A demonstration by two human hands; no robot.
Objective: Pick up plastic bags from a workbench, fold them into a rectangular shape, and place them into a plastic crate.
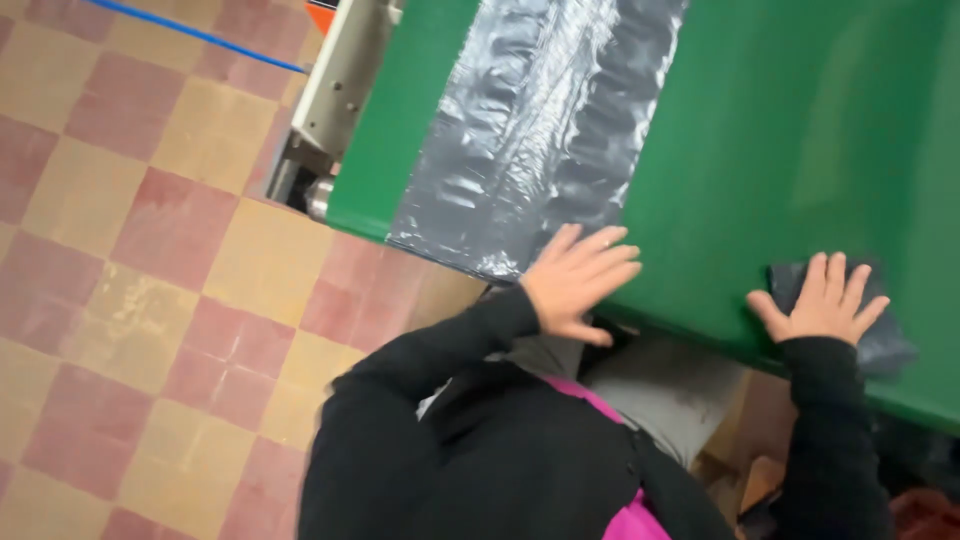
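A long strip of grey plastic film (540, 130) lies flat along a green table top (800, 130). My left hand (578, 282) rests open with fingers spread at the near edge of the table, right beside the film's near end. My right hand (822, 300) presses flat, fingers apart, on a small folded dark grey plastic piece (885, 340) at the table's near edge. Both arms wear black sleeves.
A checkered red and yellow tile floor (150, 280) spreads to the left. A white and grey machine frame with a metal roller (325, 120) stands at the table's far left end. A blue line (190, 32) crosses the floor. Brown cardboard (760, 480) sits under the table.
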